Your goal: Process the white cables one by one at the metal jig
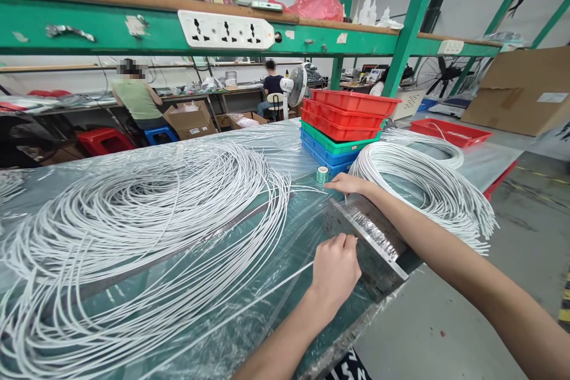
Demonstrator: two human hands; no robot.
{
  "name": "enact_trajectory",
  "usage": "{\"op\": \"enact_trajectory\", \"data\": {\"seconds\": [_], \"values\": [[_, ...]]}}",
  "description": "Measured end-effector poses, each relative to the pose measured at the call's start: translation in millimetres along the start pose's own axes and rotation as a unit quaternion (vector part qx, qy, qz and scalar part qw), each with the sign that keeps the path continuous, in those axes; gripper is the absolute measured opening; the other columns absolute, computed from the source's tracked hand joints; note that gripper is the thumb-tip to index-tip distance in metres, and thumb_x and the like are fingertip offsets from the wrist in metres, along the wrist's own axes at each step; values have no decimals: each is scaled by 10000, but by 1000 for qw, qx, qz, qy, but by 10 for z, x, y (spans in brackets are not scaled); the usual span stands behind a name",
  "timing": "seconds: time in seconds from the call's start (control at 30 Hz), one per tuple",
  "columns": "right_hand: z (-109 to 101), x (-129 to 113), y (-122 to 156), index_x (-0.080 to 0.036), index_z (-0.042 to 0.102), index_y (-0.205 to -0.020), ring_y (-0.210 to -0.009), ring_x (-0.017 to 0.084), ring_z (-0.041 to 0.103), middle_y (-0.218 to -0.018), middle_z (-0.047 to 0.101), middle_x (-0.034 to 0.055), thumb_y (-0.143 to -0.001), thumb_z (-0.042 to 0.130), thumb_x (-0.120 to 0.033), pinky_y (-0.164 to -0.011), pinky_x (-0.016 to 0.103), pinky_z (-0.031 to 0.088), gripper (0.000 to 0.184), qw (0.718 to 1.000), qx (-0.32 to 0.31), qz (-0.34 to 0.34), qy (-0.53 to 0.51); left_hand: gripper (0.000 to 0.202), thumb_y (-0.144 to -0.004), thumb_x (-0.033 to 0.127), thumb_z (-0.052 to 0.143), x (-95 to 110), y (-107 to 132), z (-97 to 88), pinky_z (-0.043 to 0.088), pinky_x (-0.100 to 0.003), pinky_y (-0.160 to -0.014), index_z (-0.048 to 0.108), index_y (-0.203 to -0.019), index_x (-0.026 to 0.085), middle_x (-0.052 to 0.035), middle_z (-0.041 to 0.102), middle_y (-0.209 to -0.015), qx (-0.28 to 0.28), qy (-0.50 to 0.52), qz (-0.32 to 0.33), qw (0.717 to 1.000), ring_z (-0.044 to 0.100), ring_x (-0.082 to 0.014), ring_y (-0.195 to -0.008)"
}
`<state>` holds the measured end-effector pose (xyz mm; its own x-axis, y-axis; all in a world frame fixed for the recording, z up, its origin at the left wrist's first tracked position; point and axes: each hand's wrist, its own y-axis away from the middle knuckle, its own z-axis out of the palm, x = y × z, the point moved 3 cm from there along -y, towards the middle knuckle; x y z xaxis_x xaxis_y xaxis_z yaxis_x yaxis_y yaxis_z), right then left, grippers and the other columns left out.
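Observation:
My left hand (337,273) is closed around a white cable (285,280), whose length trails away to the lower left. Its knuckles are close to the upright plate of a grey metal fixture (369,240) at the table's front edge. Beyond the fixture, my right hand (350,184) reaches left with its fingers drawn together. Their tips are beside the loose ends of a few white cables; whether they grip one cannot be made out. A big loose coil of white cables (146,208) covers the left of the table.
Another bundle of white cables (414,190) lies to the right. Behind are a green tape roll (322,175), stacked trays (342,122) and a red tray (449,132). A green shelf beam (155,32) with a power strip (227,31) crosses above. Two people sit farther back.

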<state>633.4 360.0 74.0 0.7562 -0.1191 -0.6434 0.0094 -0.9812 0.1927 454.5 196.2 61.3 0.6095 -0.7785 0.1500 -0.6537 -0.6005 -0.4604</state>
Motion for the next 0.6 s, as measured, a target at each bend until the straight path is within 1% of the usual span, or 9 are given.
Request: {"op": "enact_trajectory", "data": {"seconds": [0.17, 0.3, 0.6], "values": [[4, 3, -10, -205, 340, -505, -433, 91, 346, -422, 325, -46, -857, 611, -502, -448, 231, 331, 534, 1000, -5, -3, -1, 191, -915, 86, 482, 0, -5, 5, 368, -306, -530, 586, -788, 185, -14, 602, -700, 0, -1, -2, 1000, 609, -172, -625], [7, 6, -8, -206, 343, -511, -444, 92, 351, -426, 308, -48, -838, 618, -542, -452, 227, 347, 544, 1000, -8, -1, -6, 201, -903, 65, 478, 4, -8, 5, 363, -307, -526, 590, -787, 186, -13, 596, -692, -3, -1, -3, 1000, 604, -171, -618], [9, -1, 1, -206, 346, -508, -442, 91, 345, -428, 323, -44, -819, 626, -586, -450, 229, 356, 566, 1000, -9, -6, -6, 198, -903, 69, 486, 11, 3, 7, 358, -298, -532, 581, -775, 186, -12, 597, -696, 2, 0, -4, 1000, 605, -167, -625]]}}
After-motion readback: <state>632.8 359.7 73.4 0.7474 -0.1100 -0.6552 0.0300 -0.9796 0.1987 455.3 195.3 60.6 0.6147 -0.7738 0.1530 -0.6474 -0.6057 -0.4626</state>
